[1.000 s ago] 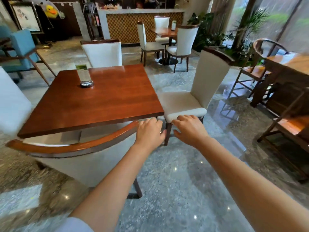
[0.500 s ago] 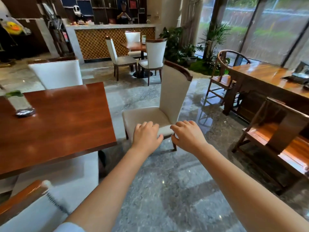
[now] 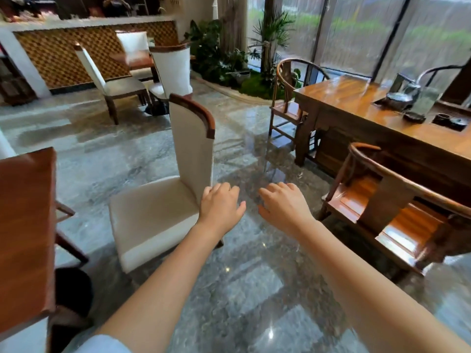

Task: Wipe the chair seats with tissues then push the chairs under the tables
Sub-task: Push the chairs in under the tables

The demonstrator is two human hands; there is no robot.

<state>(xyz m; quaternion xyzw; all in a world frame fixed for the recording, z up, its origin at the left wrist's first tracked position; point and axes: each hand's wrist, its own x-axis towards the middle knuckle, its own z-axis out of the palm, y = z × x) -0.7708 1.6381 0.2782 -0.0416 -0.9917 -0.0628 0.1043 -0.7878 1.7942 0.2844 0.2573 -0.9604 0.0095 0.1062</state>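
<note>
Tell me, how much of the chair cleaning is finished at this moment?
Nothing shows as finished here. In hand: both hands, left hand and right hand, reach toward the white chair, holding no tissue. Left: this chair stands pulled out from the red-brown table, so wiping, if not done, and pushing remain.

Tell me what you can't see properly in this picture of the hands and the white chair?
- Head view: the left hand covers the rear corner of the white chair, so contact cannot be told.
- Both palms face down, also the right hand; any tissue beneath is hidden.
- The red-brown table is cut off by the left edge.
- Dark items on the long wooden table are too blurred to name.
</note>
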